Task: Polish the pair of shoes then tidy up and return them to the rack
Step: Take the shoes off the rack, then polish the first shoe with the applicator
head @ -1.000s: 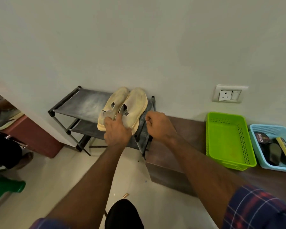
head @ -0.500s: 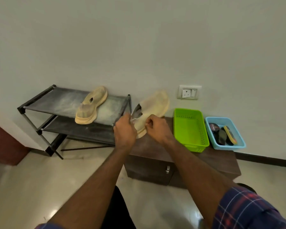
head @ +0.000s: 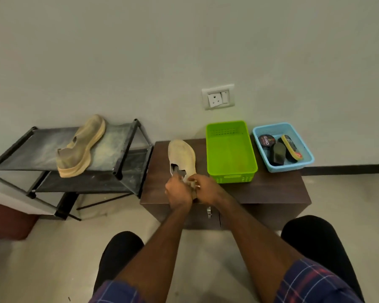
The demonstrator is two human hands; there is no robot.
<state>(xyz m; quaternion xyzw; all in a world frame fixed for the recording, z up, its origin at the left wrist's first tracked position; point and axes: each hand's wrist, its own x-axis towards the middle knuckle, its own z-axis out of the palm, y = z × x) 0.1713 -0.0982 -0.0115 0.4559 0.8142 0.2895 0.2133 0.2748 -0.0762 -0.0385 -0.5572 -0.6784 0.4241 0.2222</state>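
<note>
Hands meet at the middle of the frame, over the near edge of a dark brown cabinet (head: 271,189). The left hand (head: 177,192) and the right hand (head: 206,189) both have their fingers curled round the heel end of one shoe (head: 182,156), pinching it between them. That shoe is pale tan and lies on the cabinet top with its toe pointing toward the wall, just left of a green basket (head: 230,178). Its heel is covered by the hands, so the exact grip of each finger cannot be made out.

The other shoe (head: 81,147) lies at the left of the frame on the top shelf of a black rack (head: 127,147), toe toward the wall, tilted onto its side so the thick sole edge shows. It is well apart from both hands. The rack stands just left of the cabinet, and its shelf looks dusty.

Right of the green basket, at the cabinet's far right corner, sits a blue basket (head: 293,169). In it lie a round polish tin (head: 265,140), a dark brush (head: 277,156) and a yellow-edged sponge (head: 291,147), close together.

On the wall above the green basket is a white socket plate (head: 218,96). Plaid sleeves (head: 311,283) and dark-clad knees fill the bottom of the frame.
</note>
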